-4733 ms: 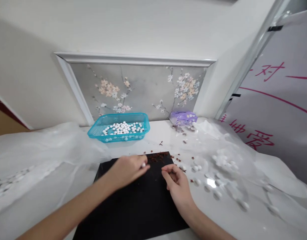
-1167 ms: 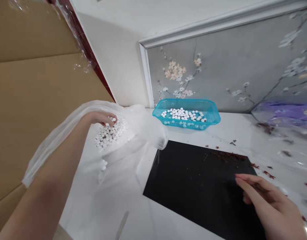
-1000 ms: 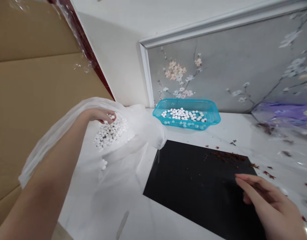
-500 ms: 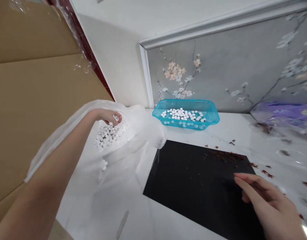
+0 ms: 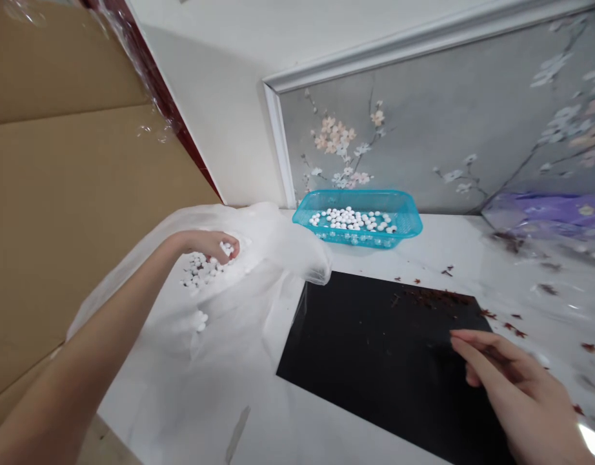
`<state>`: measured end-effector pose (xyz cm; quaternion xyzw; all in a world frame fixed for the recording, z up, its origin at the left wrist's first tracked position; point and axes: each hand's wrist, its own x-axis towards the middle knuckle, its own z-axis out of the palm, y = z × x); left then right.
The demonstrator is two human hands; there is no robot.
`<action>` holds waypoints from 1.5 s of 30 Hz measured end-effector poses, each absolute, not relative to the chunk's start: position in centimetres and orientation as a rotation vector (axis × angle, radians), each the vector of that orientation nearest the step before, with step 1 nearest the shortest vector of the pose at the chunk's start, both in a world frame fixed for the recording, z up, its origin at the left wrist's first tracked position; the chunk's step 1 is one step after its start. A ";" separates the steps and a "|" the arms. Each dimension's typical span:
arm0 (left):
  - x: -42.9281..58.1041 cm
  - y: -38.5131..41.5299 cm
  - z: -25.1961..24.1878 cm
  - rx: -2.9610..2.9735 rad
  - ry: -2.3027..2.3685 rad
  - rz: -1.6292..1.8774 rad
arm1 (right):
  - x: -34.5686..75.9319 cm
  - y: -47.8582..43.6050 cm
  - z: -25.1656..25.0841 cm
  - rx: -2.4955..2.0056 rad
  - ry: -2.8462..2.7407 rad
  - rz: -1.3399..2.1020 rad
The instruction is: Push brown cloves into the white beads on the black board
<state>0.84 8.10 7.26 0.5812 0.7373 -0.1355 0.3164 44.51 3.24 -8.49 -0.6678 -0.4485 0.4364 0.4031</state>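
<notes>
Left hand: I see my left hand (image 5: 211, 245) deep inside the clear bag (image 5: 282, 242). It is curled shut around a few white beads (image 5: 197, 272).
Beads: the pile lies just under this hand and a bit to its left, touching the fingers. A small clump sits apart from it, closer to me.
Bag: it is puffed up around my left wrist and arm, and its open edge flops down past the hand to the right.
Right hand: my right hand (image 5: 515, 387) is loose, with its fingers out straight, and it holds nothing. It is over the near right corner of the black mat (image 5: 370, 349). I cannot tell if it touches the mat.
Red bits: small red bits (image 5: 435, 297) lie past the right fingertips, on the far edge of the mat.
Blue basket: the blue basket (image 5: 410, 223) sits beyond the left hand and off to its right, well apart, with more beads in it.
</notes>
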 end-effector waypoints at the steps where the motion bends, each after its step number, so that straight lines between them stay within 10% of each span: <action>1: 1.1 7.7 7.0 1.538 1.923 -0.363 | 44.5 3.2 -8.5 -1.682 -1.142 1.102; 21: 4.8 5.9 -3.7 2.038 2.532 0.069 | 44.6 3.3 -8.7 -1.624 -1.172 1.072; 45: 5.6 5.7 -3.2 1.999 2.238 0.288 | 44.0 3.5 -7.8 -1.623 -1.141 1.054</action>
